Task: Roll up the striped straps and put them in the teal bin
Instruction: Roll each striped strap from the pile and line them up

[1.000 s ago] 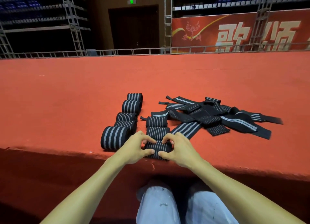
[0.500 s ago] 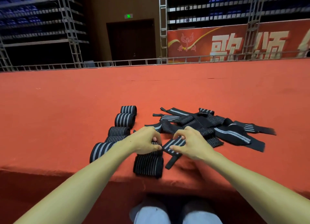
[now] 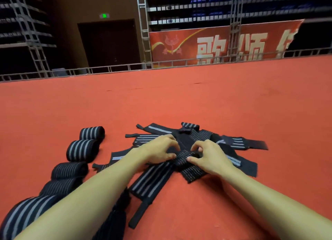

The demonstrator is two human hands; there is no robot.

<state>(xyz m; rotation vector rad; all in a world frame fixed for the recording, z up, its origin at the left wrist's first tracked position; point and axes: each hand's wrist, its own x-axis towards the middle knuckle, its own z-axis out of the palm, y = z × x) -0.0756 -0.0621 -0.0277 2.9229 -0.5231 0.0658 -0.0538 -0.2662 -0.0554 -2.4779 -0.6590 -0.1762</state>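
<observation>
Both hands, left hand (image 3: 158,150) and right hand (image 3: 210,156), have their fingers (image 3: 193,159) curled, pinching a thin-striped strap (image 3: 181,157) between them. Its rolled bit lies crosswise, hand to hand. Just this side of the fingers, a flat strap (image 3: 152,183) runs diagonally near-left, black tab closest to me. Loose straps (image 3: 239,142) are piled beyond, with rolled straps (image 3: 82,150) lined up left on the red stage (image 3: 179,105). The far banner (image 3: 212,45) reads 歌颂.

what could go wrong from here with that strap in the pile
The left hand and right hand pinch one strap lying on the tangled pile; lifting it may drag neighbours along. The finished rolls lie beside the left forearm, which could knock them. No teal bin is in view.
</observation>
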